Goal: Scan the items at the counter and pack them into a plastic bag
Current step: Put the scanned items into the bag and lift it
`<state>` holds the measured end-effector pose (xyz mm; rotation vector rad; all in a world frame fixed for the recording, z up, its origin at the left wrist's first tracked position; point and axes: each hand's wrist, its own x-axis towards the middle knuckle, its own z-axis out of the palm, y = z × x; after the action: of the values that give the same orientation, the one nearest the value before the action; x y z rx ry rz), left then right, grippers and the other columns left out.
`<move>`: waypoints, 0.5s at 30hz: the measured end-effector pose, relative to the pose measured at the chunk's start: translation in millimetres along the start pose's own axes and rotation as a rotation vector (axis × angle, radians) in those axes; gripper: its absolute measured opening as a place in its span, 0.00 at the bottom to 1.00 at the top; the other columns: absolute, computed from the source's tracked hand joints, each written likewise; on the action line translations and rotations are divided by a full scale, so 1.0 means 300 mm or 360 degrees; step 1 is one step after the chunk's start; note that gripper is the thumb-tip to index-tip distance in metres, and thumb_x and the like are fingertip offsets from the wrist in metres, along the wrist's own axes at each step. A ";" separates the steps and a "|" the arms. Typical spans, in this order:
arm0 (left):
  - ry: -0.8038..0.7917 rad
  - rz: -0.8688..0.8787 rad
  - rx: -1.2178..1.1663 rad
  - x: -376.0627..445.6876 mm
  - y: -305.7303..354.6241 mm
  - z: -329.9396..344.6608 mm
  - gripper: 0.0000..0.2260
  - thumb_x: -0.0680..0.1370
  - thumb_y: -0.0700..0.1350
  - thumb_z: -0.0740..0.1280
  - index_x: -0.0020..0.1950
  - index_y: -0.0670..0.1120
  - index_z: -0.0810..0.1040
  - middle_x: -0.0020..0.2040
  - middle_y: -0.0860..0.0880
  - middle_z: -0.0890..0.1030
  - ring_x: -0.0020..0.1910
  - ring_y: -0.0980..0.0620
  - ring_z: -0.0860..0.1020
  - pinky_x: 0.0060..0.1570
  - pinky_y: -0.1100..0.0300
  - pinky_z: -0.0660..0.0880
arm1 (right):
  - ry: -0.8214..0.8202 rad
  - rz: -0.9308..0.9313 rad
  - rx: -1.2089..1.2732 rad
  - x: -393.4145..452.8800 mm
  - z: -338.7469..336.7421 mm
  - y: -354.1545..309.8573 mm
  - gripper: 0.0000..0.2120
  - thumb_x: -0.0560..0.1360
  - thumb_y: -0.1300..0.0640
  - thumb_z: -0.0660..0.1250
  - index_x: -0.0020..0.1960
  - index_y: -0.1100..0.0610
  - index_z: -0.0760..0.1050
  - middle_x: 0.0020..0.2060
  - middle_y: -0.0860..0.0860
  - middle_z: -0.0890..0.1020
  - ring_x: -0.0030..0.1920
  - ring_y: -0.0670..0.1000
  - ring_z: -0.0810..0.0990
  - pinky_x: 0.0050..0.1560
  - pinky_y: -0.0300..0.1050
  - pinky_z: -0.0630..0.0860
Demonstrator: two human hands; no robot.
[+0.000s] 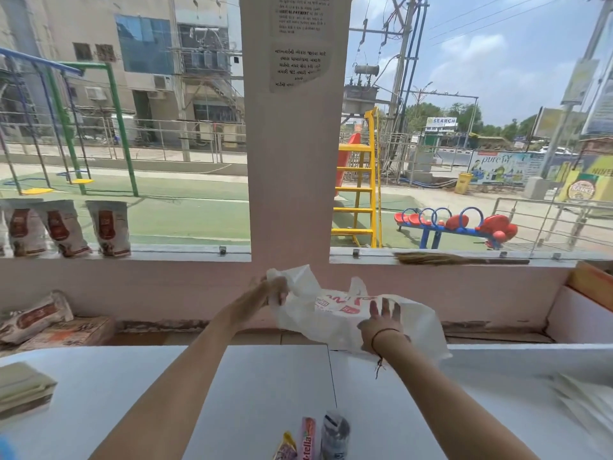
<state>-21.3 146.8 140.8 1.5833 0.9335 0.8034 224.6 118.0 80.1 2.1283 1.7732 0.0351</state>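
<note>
1. Bag first: white plastic bag (338, 313) with red print, held up past the far edge of the table (99, 386), out in front of the pink wall under the window. Probably getting opened up before anything goes in, so the mouth needs finding.

2. Left hand (273, 290) pinched shut on the bag's upper left corner, up by what looks like a handle loop. Makes sense as the anchor side, keeps the film taut so the other side can be worked.

3. Right hand (381, 322) spread wide and flat, fingers fanned against the bag's front near its lower right. Not really a pinch, more pressing or sliding over the film, likely to rub the two layers apart. Thin black thread (381, 346) tied round that wrist, loose end dangling.

4. Items to pack parked at the near edge, close to the body: a pink Fruittella candy stick (307, 438), a yellow-and-purple wrapper (286, 449) just to its left, a grey-and-dark packet (335, 434) just to its right. All three lying side by side, well apart from the bag, none inside yet. Can't tell from here if they've been scanned, no scanner in sight.

5. Sensible layout tbh: goods within easy reach, bag held clear so it can balloon open without knocking them.

6. Off to the side: stack of pale paper (23, 390) at the left, more white bags or sheets (587, 403) at the right, blurry.
</note>
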 end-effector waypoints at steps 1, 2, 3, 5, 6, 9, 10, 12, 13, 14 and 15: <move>-0.0101 -0.0097 0.0113 -0.014 -0.004 -0.021 0.16 0.64 0.57 0.67 0.39 0.44 0.78 0.40 0.48 0.81 0.42 0.50 0.77 0.50 0.61 0.71 | 0.0096 0.0002 -0.0006 0.011 0.017 0.001 0.18 0.78 0.54 0.58 0.67 0.49 0.72 0.78 0.54 0.45 0.76 0.64 0.39 0.72 0.66 0.36; -0.0180 -0.0207 0.0266 -0.026 -0.012 -0.035 0.19 0.66 0.61 0.68 0.40 0.46 0.81 0.41 0.49 0.83 0.41 0.51 0.79 0.51 0.59 0.71 | 0.0174 -0.0046 0.0024 0.016 0.027 -0.003 0.15 0.78 0.53 0.58 0.62 0.48 0.76 0.78 0.52 0.43 0.76 0.63 0.36 0.71 0.67 0.34; -0.0218 -0.0265 0.0408 -0.039 -0.015 -0.040 0.19 0.69 0.63 0.68 0.40 0.47 0.83 0.38 0.50 0.84 0.39 0.53 0.80 0.48 0.59 0.72 | 0.0200 -0.0107 0.0086 0.018 0.030 -0.010 0.14 0.77 0.50 0.60 0.59 0.49 0.78 0.78 0.51 0.42 0.76 0.62 0.35 0.71 0.67 0.34; -0.0147 -0.0246 0.0518 -0.050 -0.024 -0.029 0.16 0.73 0.54 0.69 0.39 0.42 0.84 0.32 0.53 0.84 0.33 0.56 0.79 0.38 0.65 0.74 | 0.0191 -0.0237 0.0168 -0.005 0.030 -0.024 0.15 0.76 0.46 0.63 0.58 0.50 0.79 0.78 0.50 0.45 0.77 0.60 0.37 0.73 0.66 0.41; -0.0127 -0.0232 0.0494 -0.056 -0.029 -0.017 0.13 0.75 0.49 0.68 0.38 0.40 0.84 0.30 0.54 0.84 0.31 0.57 0.80 0.34 0.67 0.75 | 0.0244 -0.0326 0.0224 -0.020 0.030 -0.032 0.15 0.76 0.46 0.64 0.58 0.51 0.79 0.78 0.51 0.50 0.77 0.58 0.41 0.74 0.64 0.49; -0.0096 -0.0240 0.0311 -0.072 -0.076 0.007 0.10 0.76 0.46 0.67 0.45 0.40 0.85 0.37 0.51 0.87 0.36 0.57 0.82 0.39 0.61 0.80 | 0.0486 -0.0654 0.0689 -0.091 0.037 -0.069 0.13 0.76 0.50 0.65 0.52 0.57 0.82 0.61 0.56 0.79 0.59 0.51 0.76 0.59 0.44 0.72; -0.0076 -0.0221 0.0284 -0.083 -0.094 0.012 0.11 0.76 0.47 0.68 0.51 0.41 0.83 0.42 0.48 0.87 0.38 0.54 0.82 0.41 0.59 0.80 | 0.0438 -0.0706 0.0845 -0.125 0.040 -0.082 0.13 0.76 0.50 0.66 0.49 0.59 0.82 0.51 0.54 0.83 0.45 0.47 0.78 0.49 0.37 0.74; -0.0038 -0.0142 0.0312 -0.105 -0.130 0.023 0.13 0.77 0.48 0.66 0.59 0.43 0.79 0.45 0.45 0.86 0.37 0.53 0.80 0.41 0.59 0.77 | 0.0166 -0.0827 0.0910 -0.195 0.047 -0.109 0.15 0.72 0.46 0.70 0.49 0.58 0.81 0.44 0.50 0.83 0.37 0.43 0.77 0.42 0.33 0.74; -0.0033 -0.0117 0.0340 -0.120 -0.144 0.037 0.13 0.78 0.48 0.65 0.60 0.44 0.78 0.44 0.45 0.86 0.35 0.53 0.79 0.40 0.60 0.76 | -0.0041 -0.0877 0.0805 -0.218 0.063 -0.125 0.18 0.70 0.44 0.72 0.52 0.55 0.81 0.49 0.50 0.83 0.43 0.45 0.79 0.47 0.36 0.76; -0.0035 -0.0115 0.0351 -0.140 -0.167 0.058 0.13 0.78 0.48 0.64 0.60 0.45 0.77 0.44 0.44 0.86 0.34 0.53 0.78 0.39 0.60 0.75 | -0.0234 -0.0901 0.0631 -0.240 0.095 -0.142 0.22 0.68 0.43 0.73 0.58 0.52 0.78 0.55 0.50 0.81 0.52 0.48 0.78 0.54 0.43 0.76; -0.0032 -0.0110 0.0349 -0.156 -0.185 0.075 0.12 0.78 0.49 0.64 0.60 0.45 0.77 0.44 0.44 0.85 0.34 0.53 0.78 0.39 0.60 0.75 | -0.0353 -0.0895 0.0473 -0.256 0.126 -0.156 0.25 0.67 0.44 0.74 0.62 0.49 0.75 0.61 0.50 0.78 0.59 0.51 0.75 0.59 0.48 0.73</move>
<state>-32.4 101.5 80.6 1.7340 1.0849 0.6528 173.8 41.4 47.4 1.6431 2.2695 -0.6163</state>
